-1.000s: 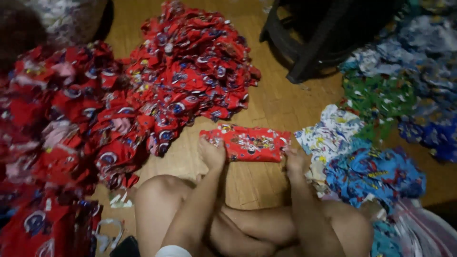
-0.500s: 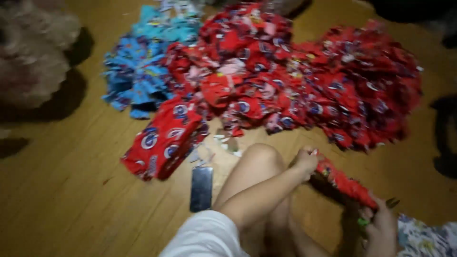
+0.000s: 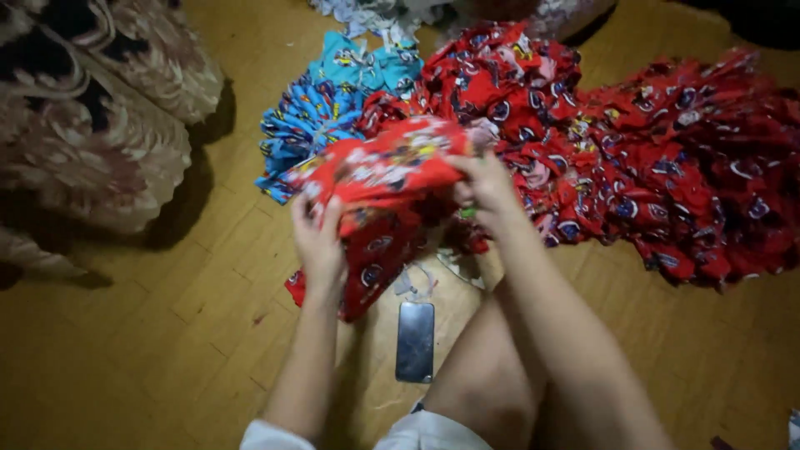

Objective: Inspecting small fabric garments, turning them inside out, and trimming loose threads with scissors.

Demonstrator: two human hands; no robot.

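Seated on a wooden floor [image 3: 125,333], a person holds a red printed cloth [image 3: 379,167] stretched between both hands – the left hand [image 3: 319,242] clasping its lower-left edge, the right hand [image 3: 483,185] pinching its right end. Behind it spreads a big red heap [image 3: 667,167], with a smaller blue pile [image 3: 321,117] at its left; a phone [image 3: 415,340] lies by the knee. Judging by the heap, much cloth seems already handled – how much remains cannot be told.

One head-worn view, looking steeply down

It faces the wooden floor [image 3: 133,333] from close above the person's lap, tilted slightly, it seems; no second view overlaps.
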